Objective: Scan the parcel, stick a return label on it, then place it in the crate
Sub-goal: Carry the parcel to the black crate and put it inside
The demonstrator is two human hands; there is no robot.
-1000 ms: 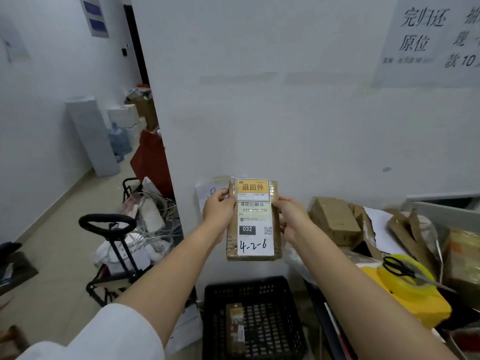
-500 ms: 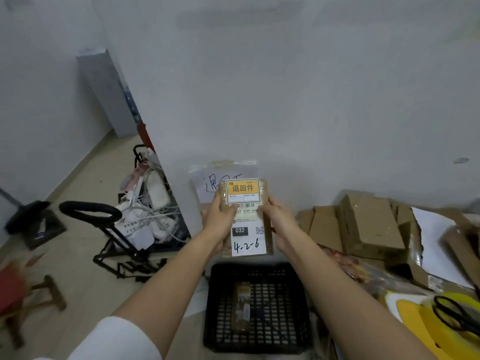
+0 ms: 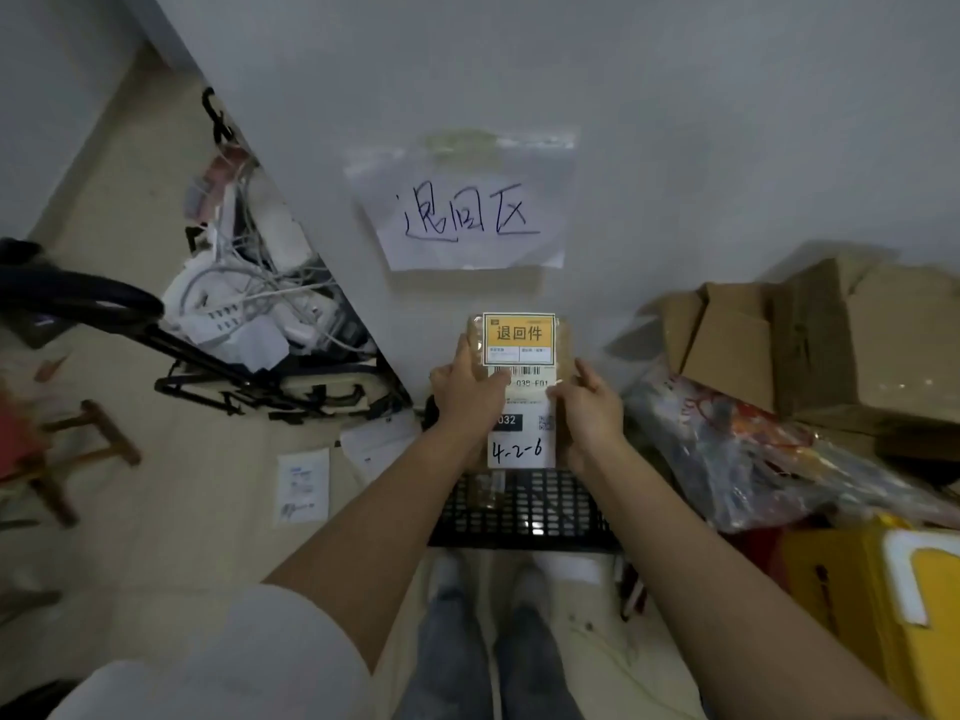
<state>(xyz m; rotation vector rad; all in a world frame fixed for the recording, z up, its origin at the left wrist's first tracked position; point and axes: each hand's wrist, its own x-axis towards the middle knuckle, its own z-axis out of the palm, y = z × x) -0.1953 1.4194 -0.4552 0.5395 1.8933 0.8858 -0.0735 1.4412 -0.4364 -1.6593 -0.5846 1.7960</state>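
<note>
I hold a small brown parcel (image 3: 519, 407) flat between both hands, above the black plastic crate (image 3: 545, 511) on the floor. An orange return label (image 3: 518, 337) is stuck on the parcel's top end, above a white shipping label with "4-2-6" handwritten on it. My left hand (image 3: 465, 389) grips the parcel's left edge and my right hand (image 3: 587, 407) grips its right edge. Another small brown parcel (image 3: 485, 488) lies in the crate, partly hidden by my left arm.
A handwritten paper sign (image 3: 467, 220) is taped to the wall above the crate. Cardboard boxes (image 3: 810, 345) and a colourful bag (image 3: 753, 459) pile up at the right, with a yellow box (image 3: 883, 605) below them. A hand trolley (image 3: 234, 376) with tangled cables stands at the left.
The view has tilted downward. Both hands have lowered the parcel towards the crate, and it now hangs just above the crate's far rim.
</note>
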